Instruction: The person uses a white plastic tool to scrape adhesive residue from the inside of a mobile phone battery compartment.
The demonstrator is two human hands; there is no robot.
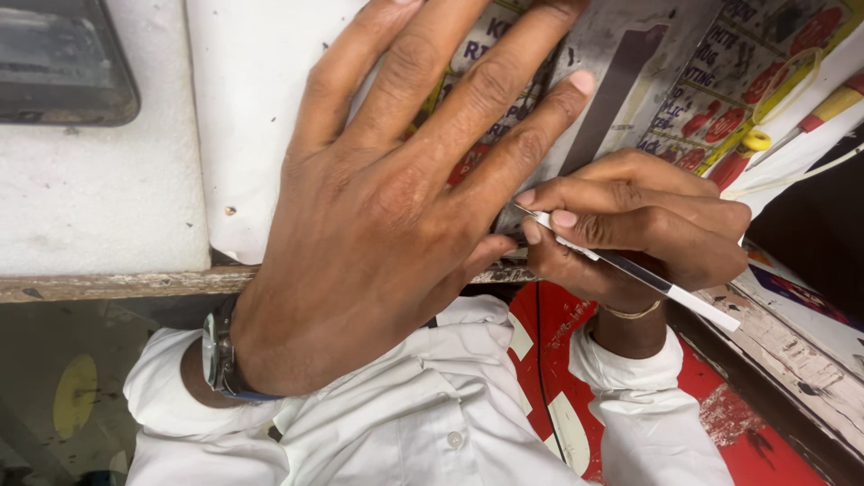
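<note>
The left hand point(378, 207) is pressing flat with spread fingers on the counter point(108, 198), while the right hand point(630, 229), its grip clamped on a thin white-handled metal blade point(630, 270), is working best with slow, steady strokes beside the left thumb.

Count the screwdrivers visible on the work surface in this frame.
2. A red-handled screwdriver with a yellow cap lies at upper right, and a red-and-yellow one lies just beyond it by the frame edge. The left hand covers much of the surface, so others may be hidden.
</note>
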